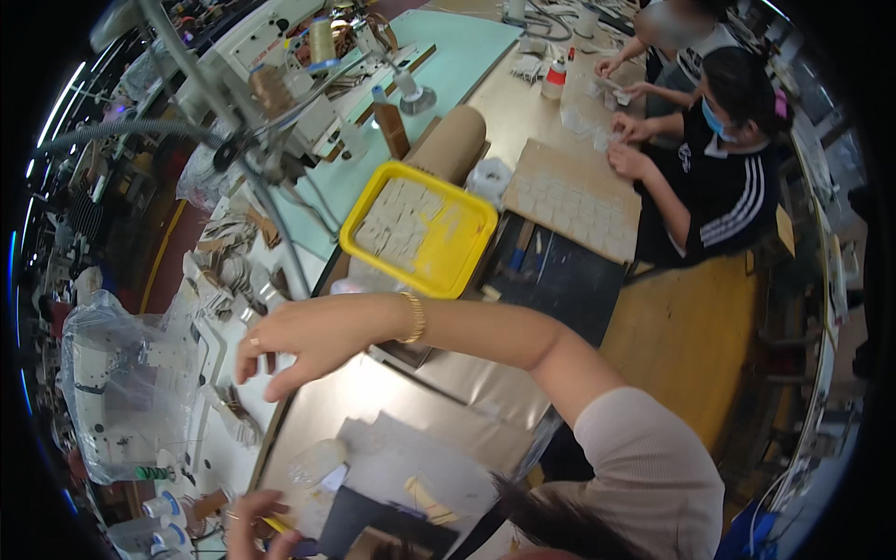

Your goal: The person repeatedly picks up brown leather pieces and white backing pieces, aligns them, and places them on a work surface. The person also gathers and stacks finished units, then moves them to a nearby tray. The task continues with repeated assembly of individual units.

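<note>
My right arm, with a gold bracelet, reaches across to the left. My right hand (pixel 308 341) hangs above the bench edge, its fingers apart and nothing seen in them. Just beyond it are bundles of small grey-brown pieces (pixel 266 294) on a white machine table. At the lower left edge, partly cut off, my left hand (pixel 257 527) is closed around a thin yellow stick-like thing (pixel 277 525). Beside that hand lie a dark sheet (pixel 359 523), a grey sheet (pixel 392 457) and a clear round thing (pixel 317 462). A cream piece (pixel 429 499) rests on the grey sheet.
A yellow tray (pixel 471 243) with rows of small pale pieces stands beyond my forearm. Farther off are a brown roll (pixel 448 145) and a board (pixel 579 196) bearing pale pieces. Two people work at the right. Sewing machines, one plastic-covered (pixel 121 383), stand left.
</note>
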A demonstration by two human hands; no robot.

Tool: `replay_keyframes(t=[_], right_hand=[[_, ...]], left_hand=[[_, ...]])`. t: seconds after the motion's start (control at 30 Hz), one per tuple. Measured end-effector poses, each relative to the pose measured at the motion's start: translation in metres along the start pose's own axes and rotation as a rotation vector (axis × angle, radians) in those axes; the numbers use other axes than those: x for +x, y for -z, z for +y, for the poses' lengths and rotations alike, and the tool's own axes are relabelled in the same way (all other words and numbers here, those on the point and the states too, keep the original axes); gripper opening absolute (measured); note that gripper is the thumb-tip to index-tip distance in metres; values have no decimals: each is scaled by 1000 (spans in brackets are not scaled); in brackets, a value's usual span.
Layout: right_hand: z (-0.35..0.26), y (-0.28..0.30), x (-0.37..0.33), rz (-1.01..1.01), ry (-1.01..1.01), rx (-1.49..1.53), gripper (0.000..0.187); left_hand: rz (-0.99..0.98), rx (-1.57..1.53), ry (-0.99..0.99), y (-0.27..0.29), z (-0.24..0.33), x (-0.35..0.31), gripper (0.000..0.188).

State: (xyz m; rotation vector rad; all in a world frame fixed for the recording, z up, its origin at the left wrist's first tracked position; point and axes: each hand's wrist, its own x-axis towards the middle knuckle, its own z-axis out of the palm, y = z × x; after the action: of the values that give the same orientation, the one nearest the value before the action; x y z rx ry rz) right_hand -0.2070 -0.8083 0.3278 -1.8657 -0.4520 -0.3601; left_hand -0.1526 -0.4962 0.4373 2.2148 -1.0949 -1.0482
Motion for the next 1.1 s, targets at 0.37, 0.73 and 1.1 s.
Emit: replay_keyframes(t=[0.37, 0.73, 1.1], right_hand=[[11, 141, -247, 286, -499, 209, 40], [-50, 71, -393, 459, -732, 419, 42], [-122, 111, -347, 470, -562, -40, 36]], left_hand=[[79, 62, 58, -418, -14, 151, 56], [-66, 494, -35, -451, -15, 195, 66], [12, 412, 433, -483, 23, 228, 113]])
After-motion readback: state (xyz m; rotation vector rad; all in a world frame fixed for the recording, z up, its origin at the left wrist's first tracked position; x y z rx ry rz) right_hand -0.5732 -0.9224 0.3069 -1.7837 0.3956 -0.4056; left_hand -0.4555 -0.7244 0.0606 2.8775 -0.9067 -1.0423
